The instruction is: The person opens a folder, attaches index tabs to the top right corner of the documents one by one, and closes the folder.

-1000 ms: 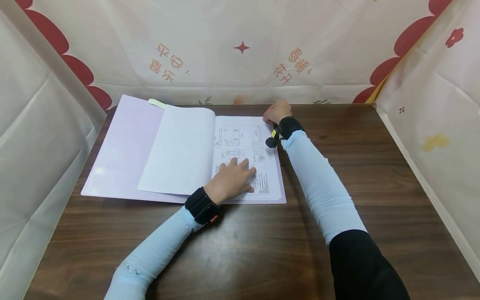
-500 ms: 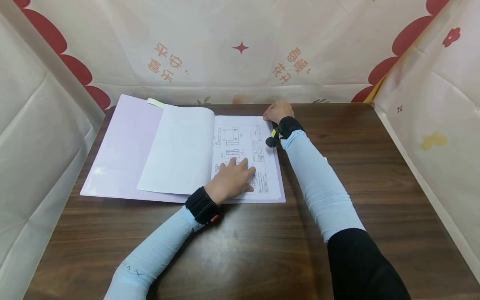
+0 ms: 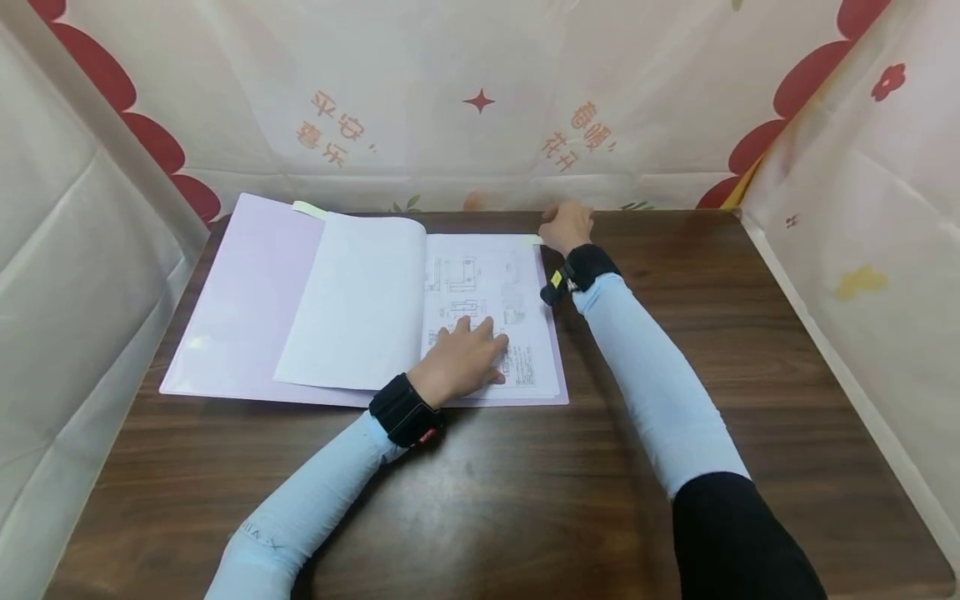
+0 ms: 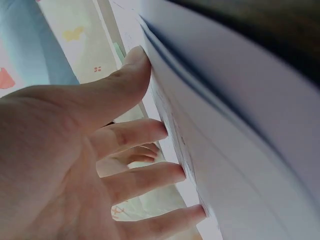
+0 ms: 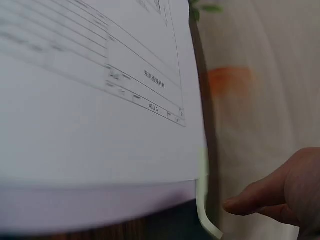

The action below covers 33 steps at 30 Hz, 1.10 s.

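A lilac folder [image 3: 232,325] lies spread on the table, with a turned white sheet [image 3: 360,300] on its left half. On the right is a page with technical drawings [image 3: 487,258]. My left hand [image 3: 461,362] rests on this page with fingers spread; in the left wrist view its fingertips [image 4: 175,172] touch the paper. My right hand [image 3: 567,227] is just off the page's far right corner. At that corner a pale green sticky tab [image 5: 202,192] juts past the edge and bends. The right thumb [image 5: 250,199] appears apart from it.
Another pale green tab [image 3: 309,210] sticks out at the top of the turned sheet. The brown wooden table [image 3: 510,508] extends in front and to the right. Patterned cloth [image 3: 480,150] hangs at the back and both sides.
My right hand has moved slightly right, off the page's far corner, and the pale green tab there now shows. The left hand stays on the page.
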{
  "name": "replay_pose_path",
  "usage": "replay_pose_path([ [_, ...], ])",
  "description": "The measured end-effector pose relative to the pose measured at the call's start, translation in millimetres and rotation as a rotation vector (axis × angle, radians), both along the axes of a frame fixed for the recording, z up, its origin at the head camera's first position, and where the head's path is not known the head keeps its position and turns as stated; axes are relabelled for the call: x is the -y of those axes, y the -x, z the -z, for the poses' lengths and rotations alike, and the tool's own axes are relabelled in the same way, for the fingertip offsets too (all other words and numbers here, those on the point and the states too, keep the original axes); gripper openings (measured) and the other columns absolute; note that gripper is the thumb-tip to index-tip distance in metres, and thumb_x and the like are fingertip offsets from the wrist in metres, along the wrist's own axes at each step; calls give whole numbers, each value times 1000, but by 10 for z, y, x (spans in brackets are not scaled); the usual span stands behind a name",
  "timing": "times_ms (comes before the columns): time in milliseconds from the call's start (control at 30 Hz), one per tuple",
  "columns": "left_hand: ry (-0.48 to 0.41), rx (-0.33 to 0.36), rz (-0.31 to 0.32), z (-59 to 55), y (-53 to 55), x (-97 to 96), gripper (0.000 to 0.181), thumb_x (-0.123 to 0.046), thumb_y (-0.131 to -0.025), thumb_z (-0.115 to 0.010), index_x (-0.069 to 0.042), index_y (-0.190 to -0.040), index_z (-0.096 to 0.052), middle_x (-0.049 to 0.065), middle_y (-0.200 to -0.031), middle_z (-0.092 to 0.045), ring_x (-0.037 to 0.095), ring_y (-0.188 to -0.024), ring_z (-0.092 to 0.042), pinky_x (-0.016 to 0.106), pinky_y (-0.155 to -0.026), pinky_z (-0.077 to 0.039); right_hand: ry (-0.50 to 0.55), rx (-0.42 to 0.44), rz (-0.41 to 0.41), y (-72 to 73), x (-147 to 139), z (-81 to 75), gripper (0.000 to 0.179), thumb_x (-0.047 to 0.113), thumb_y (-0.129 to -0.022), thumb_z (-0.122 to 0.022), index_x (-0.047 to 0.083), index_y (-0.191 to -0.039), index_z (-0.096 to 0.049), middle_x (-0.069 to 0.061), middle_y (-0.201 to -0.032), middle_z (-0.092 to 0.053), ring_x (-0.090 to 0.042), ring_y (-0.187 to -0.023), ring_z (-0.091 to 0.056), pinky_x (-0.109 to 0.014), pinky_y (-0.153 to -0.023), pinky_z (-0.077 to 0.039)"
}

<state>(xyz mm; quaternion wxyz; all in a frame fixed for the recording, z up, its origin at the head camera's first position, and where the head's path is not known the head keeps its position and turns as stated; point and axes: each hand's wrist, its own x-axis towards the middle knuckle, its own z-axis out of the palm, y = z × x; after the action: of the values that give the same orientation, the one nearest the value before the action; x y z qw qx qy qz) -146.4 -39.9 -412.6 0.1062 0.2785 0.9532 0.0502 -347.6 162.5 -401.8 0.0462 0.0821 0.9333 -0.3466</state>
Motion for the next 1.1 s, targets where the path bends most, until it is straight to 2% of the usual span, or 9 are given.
replay_pose_path([
  [100,8,-4,3,-15,0,-14,56,-45,-96,-71,-20,-145,-57,11,-151,-53,39,-134,-52,63,-101,-50,-73,-82,-149,-250,-102,-106,45,9,-94,-65,7,-138,-62,-23,-153,-37,-40,-139,-35,-56,-112,-37],
  [267,23,-5,14,-2,-12,-13,57,-47,-96,-69,-20,-146,-56,11,-154,-50,39,-137,-50,63,-102,-50,-210,-195,-543,-860,-298,-74,42,16,-88,-80,3,-126,-69,-27,-151,-48,-44,-144,-39,-61,-116,-35],
  [367,26,-1,18,-3,-12,-14,58,-47,-96,-69,-20,-146,-55,10,-154,-50,39,-137,-51,62,-102,-50,-238,-187,-714,-1240,-385,11,57,26,-80,-90,5,-128,-69,-30,-154,-43,-48,-146,-37,-64,-118,-33],
  [467,19,2,10,-2,-7,-8,59,-47,-96,-70,-20,-146,-54,10,-153,-51,39,-137,-51,62,-102,-50,-235,-121,-813,-1532,-420,88,72,34,-72,-95,8,-134,-67,-29,-160,-38,-51,-152,-27,-66,-119,-30],
  [533,17,-1,1,2,0,1,61,-47,-95,-71,-21,-147,-53,9,-154,-52,38,-137,-51,63,-103,-49,-233,-79,-840,-1657,-424,128,80,37,-69,-96,11,-137,-65,-27,-163,-34,-51,-155,-20,-67,-120,-30],
  [633,18,-3,-12,1,9,18,63,-48,-95,-71,-23,-149,-52,7,-156,-51,37,-139,-50,62,-104,-48,-226,-59,-844,-1741,-421,176,82,38,-65,-97,14,-138,-65,-25,-165,-32,-50,-157,-16,-68,-119,-30],
  [767,32,-12,1,-10,8,32,63,-50,-95,-69,-24,-149,-51,6,-157,-49,37,-139,-49,60,-104,-49,-216,-90,-837,-1752,-433,213,78,35,-65,-97,15,-135,-68,-24,-165,-33,-50,-156,-20,-67,-119,-30],
  [967,36,-24,24,-33,-21,35,62,-50,-97,-67,-21,-150,-51,9,-158,-48,38,-141,-48,60,-105,-48,-233,-124,-839,-1738,-455,242,69,34,-71,-94,15,-132,-70,-25,-164,-36,-52,-155,-22,-67,-118,-32],
  [1100,30,-41,24,-48,-87,59,57,-52,-98,-65,-17,-143,-59,10,-147,-57,36,-136,-52,57,-103,-50,-219,-154,-822,-1738,-433,277,59,32,-74,-92,15,-128,-73,-24,-161,-40,-50,-154,-25,-66,-118,-32],
])
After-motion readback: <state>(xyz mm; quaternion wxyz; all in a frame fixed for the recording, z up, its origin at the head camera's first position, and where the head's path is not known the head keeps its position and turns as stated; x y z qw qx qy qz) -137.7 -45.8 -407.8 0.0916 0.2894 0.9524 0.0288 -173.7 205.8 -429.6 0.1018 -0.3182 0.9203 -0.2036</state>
